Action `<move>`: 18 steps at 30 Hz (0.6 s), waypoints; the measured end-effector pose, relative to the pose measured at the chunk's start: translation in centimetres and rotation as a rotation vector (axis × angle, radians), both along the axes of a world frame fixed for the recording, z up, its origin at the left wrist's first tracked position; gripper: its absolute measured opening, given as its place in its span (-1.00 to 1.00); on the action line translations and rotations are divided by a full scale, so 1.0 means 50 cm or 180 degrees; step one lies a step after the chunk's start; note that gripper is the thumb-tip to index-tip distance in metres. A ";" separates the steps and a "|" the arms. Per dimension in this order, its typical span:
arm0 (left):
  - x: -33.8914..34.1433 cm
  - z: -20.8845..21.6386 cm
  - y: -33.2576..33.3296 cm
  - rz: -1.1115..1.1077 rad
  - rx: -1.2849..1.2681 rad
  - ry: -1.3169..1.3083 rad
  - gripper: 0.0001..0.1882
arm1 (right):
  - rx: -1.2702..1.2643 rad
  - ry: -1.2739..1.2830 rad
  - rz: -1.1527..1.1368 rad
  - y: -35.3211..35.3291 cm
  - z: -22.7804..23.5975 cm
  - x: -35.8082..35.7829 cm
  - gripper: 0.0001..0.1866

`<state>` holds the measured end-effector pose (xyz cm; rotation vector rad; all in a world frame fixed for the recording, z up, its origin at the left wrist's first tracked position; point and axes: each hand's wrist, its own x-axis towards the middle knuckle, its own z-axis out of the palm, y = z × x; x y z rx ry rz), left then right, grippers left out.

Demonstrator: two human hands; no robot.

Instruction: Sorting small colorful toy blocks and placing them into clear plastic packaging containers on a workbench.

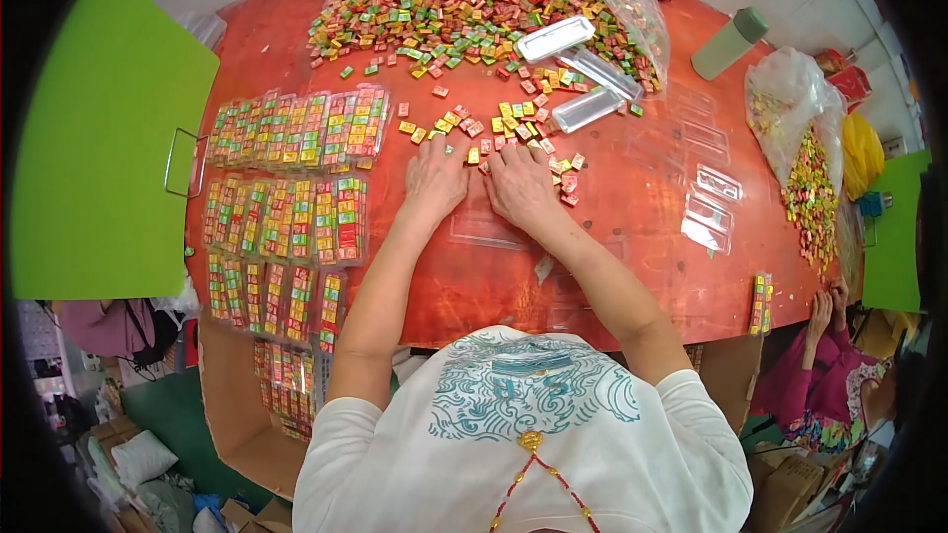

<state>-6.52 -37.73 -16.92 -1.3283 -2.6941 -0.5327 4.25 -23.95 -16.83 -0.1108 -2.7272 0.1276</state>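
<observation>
Both my hands are low over the red table, close together among loose small wrapped blocks (513, 116) in red, yellow and green that look like candies. The fingers of my left hand (436, 180) bend down, with a green block by the fingertips. My right hand (521, 188) is curled, its fingertips against red and yellow blocks. Both hands look closed, but what is under the fingers is hidden. Between and below my wrists a clear plastic tray (484, 232) lies flat on the table.
A big heap of blocks (454, 25) lies on plastic at the back, with clear trays (556, 39) beside it. Filled packs (296, 128) stand in rows at left, above a cardboard box (232, 415). A bottle (729, 44) stands at right. Another person's hands (828, 306) are at the right edge.
</observation>
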 end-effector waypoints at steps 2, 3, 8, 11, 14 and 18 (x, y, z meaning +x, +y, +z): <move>-0.005 -0.001 0.001 -0.0068 0.0052 -0.0005 -0.58 | -0.0035 0.0009 -0.0116 0.005 -0.007 -0.001 -0.80; -0.007 -0.003 0.002 -0.0067 0.0052 -0.0007 -0.58 | -0.0064 0.0019 -0.0238 0.007 -0.008 -0.002 -0.80; -0.004 -0.015 0.009 -0.0026 0.0169 0.0084 -0.67 | -0.0141 0.0039 -0.0336 0.009 -0.009 -0.024 -0.78; 0.012 -0.017 0.002 0.0084 0.0114 0.0014 -0.69 | -0.0254 -0.0013 -0.0232 0.008 -0.011 -0.026 -0.75; 0.024 -0.025 -0.005 0.0117 0.0165 0.0164 -0.71 | -0.0462 -0.0023 -0.0181 0.016 -0.003 -0.027 -0.77; 0.030 -0.019 -0.003 0.0151 0.0218 0.0195 -0.76 | -0.0223 0.0162 0.0032 0.045 0.009 -0.059 -0.80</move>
